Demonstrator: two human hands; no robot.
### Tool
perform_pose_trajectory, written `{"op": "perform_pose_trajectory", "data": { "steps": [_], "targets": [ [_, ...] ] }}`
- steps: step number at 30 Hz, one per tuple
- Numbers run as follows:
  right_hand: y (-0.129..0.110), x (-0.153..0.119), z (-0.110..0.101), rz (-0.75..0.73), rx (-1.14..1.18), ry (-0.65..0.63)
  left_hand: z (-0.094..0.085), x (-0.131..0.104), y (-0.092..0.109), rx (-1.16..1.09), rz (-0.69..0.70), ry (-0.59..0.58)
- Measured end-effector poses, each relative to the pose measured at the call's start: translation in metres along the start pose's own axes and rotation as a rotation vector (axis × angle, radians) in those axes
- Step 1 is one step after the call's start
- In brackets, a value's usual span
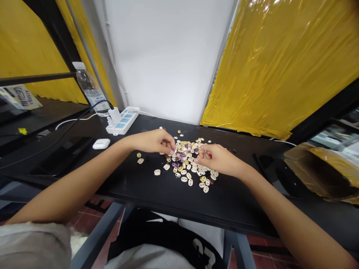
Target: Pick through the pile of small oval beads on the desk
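Observation:
A loose pile of small oval pieces with holes, mostly cream, some yellow, purple and brown, lies on the black table. At the pile's upper left, my left hand has its fingers closed in a pinch by a purple piece. On the right side of the pile, my right hand is closed around a small metal tool with a bit of red at its handle. The tool's tip points left over the pieces; its exact shape is partly hidden by my fingers.
Back left stand a power strip with chargers and a water bottle. A white earbud case lies near a dark flat object. An open brown paper bag is at the right. A white wall panel rises behind.

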State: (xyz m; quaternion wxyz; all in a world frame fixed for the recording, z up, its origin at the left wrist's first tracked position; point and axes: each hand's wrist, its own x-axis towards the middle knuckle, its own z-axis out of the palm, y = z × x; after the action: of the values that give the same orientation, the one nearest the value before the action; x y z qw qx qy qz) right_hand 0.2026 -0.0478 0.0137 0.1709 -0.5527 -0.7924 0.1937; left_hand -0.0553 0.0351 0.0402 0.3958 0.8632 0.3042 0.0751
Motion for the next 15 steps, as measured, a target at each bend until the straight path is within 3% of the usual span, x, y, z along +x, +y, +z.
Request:
{"op": "perform_pose_trajectory", "data": {
  "steps": [8,15],
  "targets": [
    [-0.018,-0.004,0.015,-0.038,0.219,0.07,0.026,0.011,0.0,-0.206,0.108,0.02],
    [-0.02,-0.003,0.027,0.001,0.274,0.13,0.038,0.016,-0.001,-0.233,0.154,0.051]
  ]
}}
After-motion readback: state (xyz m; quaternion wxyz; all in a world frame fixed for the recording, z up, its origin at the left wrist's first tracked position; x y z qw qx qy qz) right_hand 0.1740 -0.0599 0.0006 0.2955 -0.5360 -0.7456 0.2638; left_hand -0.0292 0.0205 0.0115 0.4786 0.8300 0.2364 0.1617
